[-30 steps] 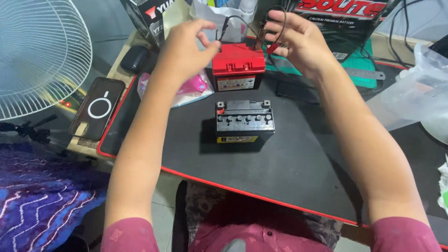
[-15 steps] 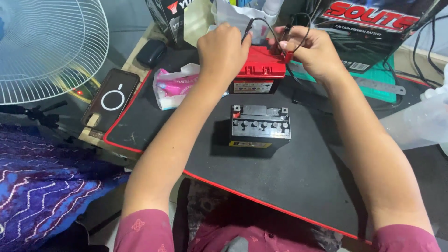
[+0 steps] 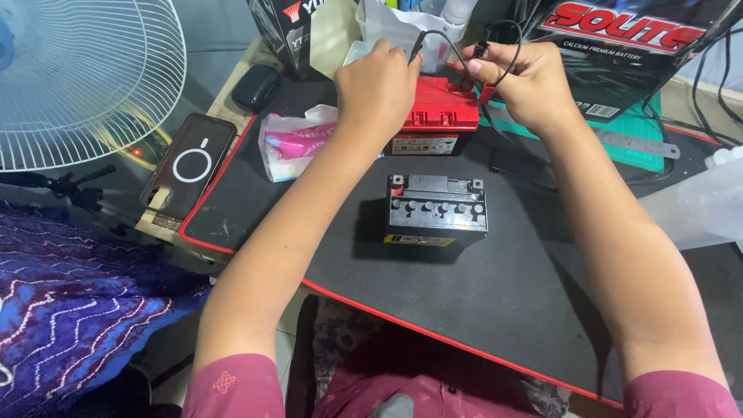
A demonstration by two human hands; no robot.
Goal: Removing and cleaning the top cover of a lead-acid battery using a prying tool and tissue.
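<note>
Head view: both hands [image 3: 377,87] pinching black wire [image 3: 455,48].

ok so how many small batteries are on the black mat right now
2. A black rectangular battery sits alone mid-mat, nearer the person. A red-topped battery lies farther back, between both hands, left hand resting on it. The boxes behind may hide more.

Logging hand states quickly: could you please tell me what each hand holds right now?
Left hand: closed, pinching the black lead.
Right hand: closed, pinching the same lead's other end.
</note>
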